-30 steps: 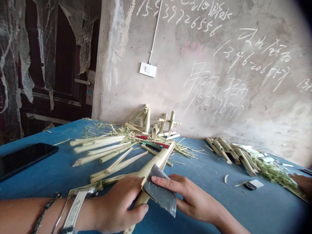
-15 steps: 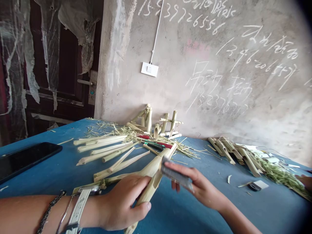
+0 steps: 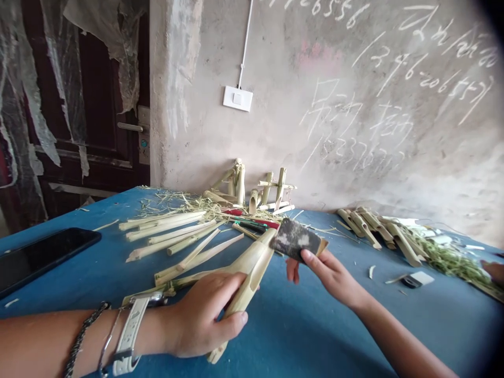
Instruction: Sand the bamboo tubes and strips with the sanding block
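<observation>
My left hand (image 3: 210,315) is wrapped round a pale bamboo piece (image 3: 244,296) with a long slanted cut that shows its hollow. The piece tilts up and away from me over the table. In my right hand (image 3: 334,275), thumb on top, is a folded sheet of dark, worn sandpaper (image 3: 295,239). Its left edge is close to the upper end of the bamboo; whether they touch I cannot tell. Several split bamboo strips (image 3: 165,231) lie just beyond my left hand.
On the blue table (image 3: 299,325) are a phone (image 3: 51,257), red-handled tools (image 3: 268,224), bamboo shavings (image 3: 177,203) and a small black-and-white object (image 3: 418,279). Bamboo assemblies (image 3: 241,184) stand by the wall. Cut tubes (image 3: 364,228) lie at right, near another person's hand (image 3: 494,272).
My right hand has turned the sandpaper from edge-on to broad face showing, and shifted it up and right off the bamboo's cut. My left hand keeps its hold. The view has shifted slightly.
</observation>
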